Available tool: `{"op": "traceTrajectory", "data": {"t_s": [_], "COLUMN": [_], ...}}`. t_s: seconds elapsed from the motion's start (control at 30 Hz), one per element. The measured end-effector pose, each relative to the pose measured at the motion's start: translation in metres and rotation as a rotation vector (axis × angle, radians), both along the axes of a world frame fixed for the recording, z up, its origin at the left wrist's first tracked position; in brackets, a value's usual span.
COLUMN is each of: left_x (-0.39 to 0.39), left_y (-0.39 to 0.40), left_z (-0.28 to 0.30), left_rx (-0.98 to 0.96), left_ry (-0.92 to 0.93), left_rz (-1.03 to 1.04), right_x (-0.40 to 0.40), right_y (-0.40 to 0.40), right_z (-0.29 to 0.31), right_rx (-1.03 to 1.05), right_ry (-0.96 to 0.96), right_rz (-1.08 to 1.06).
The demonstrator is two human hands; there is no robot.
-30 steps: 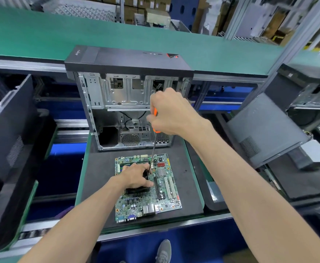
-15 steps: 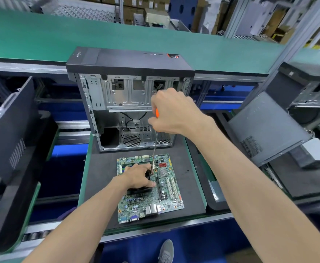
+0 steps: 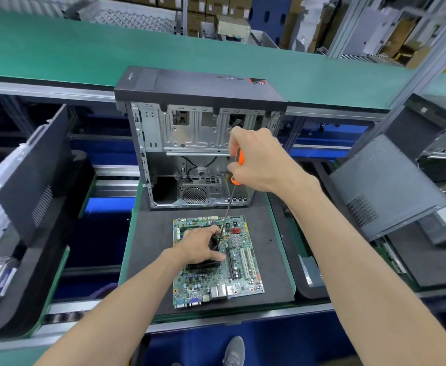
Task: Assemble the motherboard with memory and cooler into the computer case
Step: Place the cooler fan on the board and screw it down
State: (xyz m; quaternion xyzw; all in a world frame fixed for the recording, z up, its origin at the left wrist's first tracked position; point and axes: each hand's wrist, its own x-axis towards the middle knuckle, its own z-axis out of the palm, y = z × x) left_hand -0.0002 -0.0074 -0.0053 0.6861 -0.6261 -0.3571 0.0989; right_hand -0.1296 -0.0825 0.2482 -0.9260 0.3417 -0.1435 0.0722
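Right grip [image 3: 258, 159] curled round orange-handled screwdriver [image 3: 239, 161]; left grip [image 3: 199, 247] clasping boxy black cooler [image 3: 208, 260] on green motherboard [image 3: 243, 268].

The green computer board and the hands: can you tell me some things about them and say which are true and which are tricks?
1. The motherboard lies flat on the dark mat in front of the open computer case. True.
2. The right hand holds a hammer. False: it grips a screwdriver with an orange handle.
3. The left hand rests on the black cooler on the motherboard. True.
4. The motherboard is already inside the computer case. False: it is outside, on the mat.
5. The screwdriver points down towards the motherboard beside the cooler. True.
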Motion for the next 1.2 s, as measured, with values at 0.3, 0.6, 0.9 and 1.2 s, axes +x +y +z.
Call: {"op": "traceTrajectory", "data": {"t_s": [0.3, 0.6, 0.9, 1.2], "left_x": [0.027, 0.035, 0.036, 0.034], "left_y": [0.060, 0.093, 0.092, 0.093], "left_z": [-0.005, -0.022, -0.025, -0.028], "left_rx": [-0.498, -0.244, -0.240, -0.238], "left_ry": [0.320, 0.187, 0.195, 0.203], "left_rz": [0.567, 0.397, 0.469, 0.522], "right_x": [-0.004, 0.026, 0.030, 0.037], "right_y": [0.016, 0.050, 0.057, 0.063], "right_z": [0.018, 0.006, 0.008, -0.003], "right_rx": [-0.060, 0.016, 0.020, 0.040], "right_ry": [-0.209, -0.211, -0.245, -0.202], "right_rz": [0.023, 0.135, 0.146, 0.158]}}
